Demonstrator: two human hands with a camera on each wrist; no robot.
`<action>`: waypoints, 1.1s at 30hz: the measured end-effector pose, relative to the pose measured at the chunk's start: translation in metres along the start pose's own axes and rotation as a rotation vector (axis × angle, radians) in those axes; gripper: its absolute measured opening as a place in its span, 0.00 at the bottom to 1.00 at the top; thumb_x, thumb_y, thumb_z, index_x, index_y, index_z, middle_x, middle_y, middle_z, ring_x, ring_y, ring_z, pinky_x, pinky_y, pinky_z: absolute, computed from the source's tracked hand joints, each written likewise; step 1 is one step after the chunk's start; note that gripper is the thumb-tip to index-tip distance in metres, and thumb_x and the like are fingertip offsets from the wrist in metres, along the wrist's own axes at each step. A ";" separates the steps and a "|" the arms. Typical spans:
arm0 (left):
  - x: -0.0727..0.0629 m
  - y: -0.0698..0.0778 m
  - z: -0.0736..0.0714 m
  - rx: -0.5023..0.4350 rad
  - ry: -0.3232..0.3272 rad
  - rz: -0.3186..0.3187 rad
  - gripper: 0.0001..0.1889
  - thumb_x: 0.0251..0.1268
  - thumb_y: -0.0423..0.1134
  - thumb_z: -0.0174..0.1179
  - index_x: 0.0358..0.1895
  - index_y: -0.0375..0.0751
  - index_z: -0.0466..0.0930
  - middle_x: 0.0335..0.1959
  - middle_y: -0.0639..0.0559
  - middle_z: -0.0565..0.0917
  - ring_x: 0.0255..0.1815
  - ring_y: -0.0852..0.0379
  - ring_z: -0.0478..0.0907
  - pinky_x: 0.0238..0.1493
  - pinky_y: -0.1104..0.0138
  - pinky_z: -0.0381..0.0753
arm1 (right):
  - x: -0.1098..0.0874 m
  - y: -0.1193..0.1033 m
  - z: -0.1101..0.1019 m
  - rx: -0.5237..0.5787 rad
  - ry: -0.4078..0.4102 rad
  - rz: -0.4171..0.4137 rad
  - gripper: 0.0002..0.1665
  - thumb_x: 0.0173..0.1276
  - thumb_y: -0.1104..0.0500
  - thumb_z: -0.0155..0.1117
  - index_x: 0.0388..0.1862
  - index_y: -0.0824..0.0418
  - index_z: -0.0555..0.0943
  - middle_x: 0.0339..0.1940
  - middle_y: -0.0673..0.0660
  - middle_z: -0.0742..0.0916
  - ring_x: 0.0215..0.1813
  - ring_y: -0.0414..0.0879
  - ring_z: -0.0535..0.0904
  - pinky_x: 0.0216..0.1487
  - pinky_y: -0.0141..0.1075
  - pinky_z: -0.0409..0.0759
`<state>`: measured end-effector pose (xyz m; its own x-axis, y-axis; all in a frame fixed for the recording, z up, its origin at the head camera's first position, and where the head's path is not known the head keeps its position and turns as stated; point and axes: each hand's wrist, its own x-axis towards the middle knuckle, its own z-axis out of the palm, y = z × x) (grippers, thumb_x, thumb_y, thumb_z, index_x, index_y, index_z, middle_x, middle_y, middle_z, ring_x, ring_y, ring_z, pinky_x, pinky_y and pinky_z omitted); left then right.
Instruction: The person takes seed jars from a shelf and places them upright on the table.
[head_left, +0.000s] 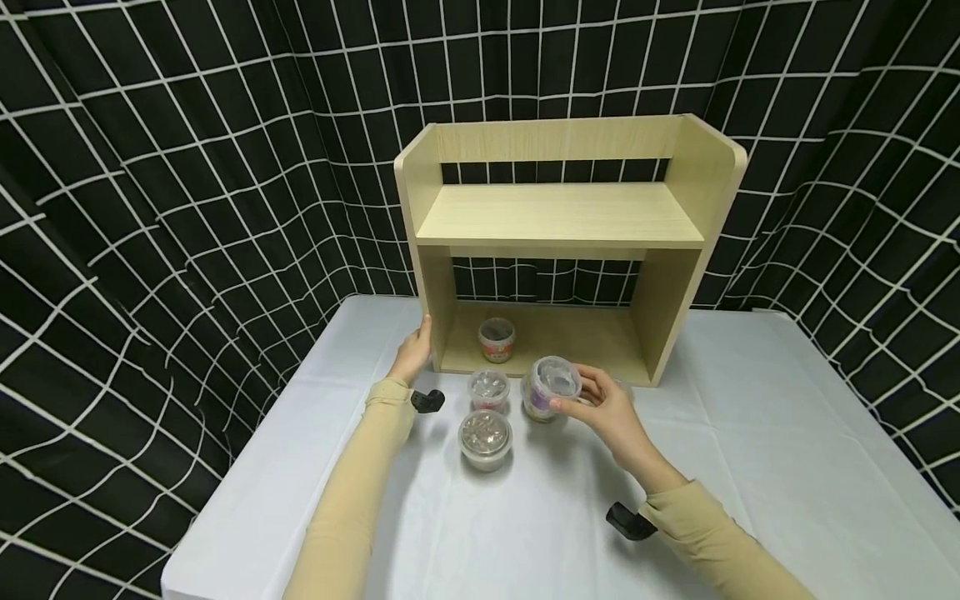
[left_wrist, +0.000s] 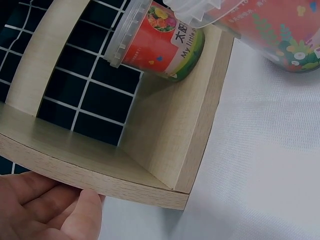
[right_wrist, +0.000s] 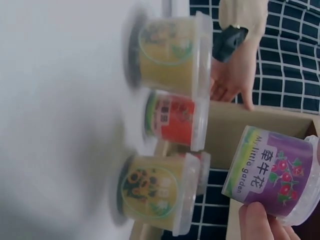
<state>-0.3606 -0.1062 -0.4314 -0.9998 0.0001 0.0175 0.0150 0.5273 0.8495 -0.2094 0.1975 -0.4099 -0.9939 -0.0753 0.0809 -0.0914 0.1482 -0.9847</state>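
Observation:
My right hand (head_left: 611, 417) holds a clear-lidded plastic tub with a purple label (right_wrist: 270, 172), tilted, thumb and fingers on its sides. Just behind it, a tub with a yellow label (right_wrist: 150, 190) stands on the table. My left hand (head_left: 412, 352) touches the outside of the wooden shelf's left side panel (left_wrist: 100, 182), thumb at the front edge. On the lower shelf, near its left end, stands a red-labelled tub (head_left: 497, 340). Another red-labelled tub (head_left: 489, 390) is on the table in front, and nearer me a second yellow-labelled tub (head_left: 485, 440).
The two-tier wooden shelf (head_left: 558, 212) stands at the back of the white-covered table (head_left: 750, 450). Black cloth with a white grid (head_left: 187, 208) hangs around it. Behind my right hand, part of another clear item (head_left: 624, 388) shows, mostly hidden.

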 end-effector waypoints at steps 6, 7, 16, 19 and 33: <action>0.001 0.000 0.000 0.004 -0.004 0.006 0.43 0.68 0.68 0.22 0.68 0.34 0.59 0.67 0.37 0.62 0.66 0.38 0.57 0.66 0.51 0.55 | -0.014 0.004 0.001 0.013 -0.016 0.005 0.42 0.55 0.57 0.73 0.65 0.63 0.64 0.57 0.62 0.77 0.60 0.52 0.70 0.54 0.37 0.73; 0.001 0.000 0.000 0.006 -0.004 0.008 0.43 0.68 0.68 0.22 0.68 0.34 0.59 0.67 0.37 0.62 0.66 0.39 0.57 0.66 0.52 0.55 | -0.016 0.005 0.001 0.010 -0.014 0.002 0.42 0.54 0.57 0.74 0.64 0.62 0.64 0.56 0.62 0.77 0.59 0.52 0.71 0.54 0.36 0.74; 0.003 -0.002 0.001 0.007 0.001 -0.001 0.43 0.68 0.68 0.22 0.68 0.34 0.60 0.66 0.37 0.63 0.66 0.38 0.58 0.66 0.51 0.55 | -0.026 0.024 0.001 -0.042 -0.010 0.030 0.42 0.52 0.57 0.75 0.63 0.63 0.66 0.55 0.61 0.79 0.59 0.53 0.71 0.55 0.41 0.72; 0.003 -0.002 0.001 0.007 0.003 -0.003 0.43 0.67 0.68 0.21 0.68 0.34 0.59 0.67 0.37 0.62 0.66 0.38 0.57 0.66 0.50 0.55 | -0.028 0.030 0.003 -0.049 -0.010 0.033 0.41 0.52 0.58 0.75 0.63 0.64 0.66 0.55 0.62 0.79 0.59 0.55 0.71 0.54 0.41 0.73; 0.005 -0.003 0.002 0.007 0.004 -0.006 0.43 0.68 0.67 0.22 0.68 0.33 0.60 0.66 0.36 0.63 0.66 0.38 0.58 0.66 0.51 0.56 | -0.033 0.050 0.013 -0.097 -0.011 0.063 0.41 0.48 0.57 0.77 0.61 0.62 0.69 0.54 0.61 0.80 0.58 0.57 0.72 0.56 0.46 0.73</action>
<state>-0.3654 -0.1062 -0.4346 -0.9999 -0.0064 0.0148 0.0091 0.5330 0.8461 -0.1799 0.1947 -0.4643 -0.9971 -0.0737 0.0176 -0.0354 0.2478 -0.9682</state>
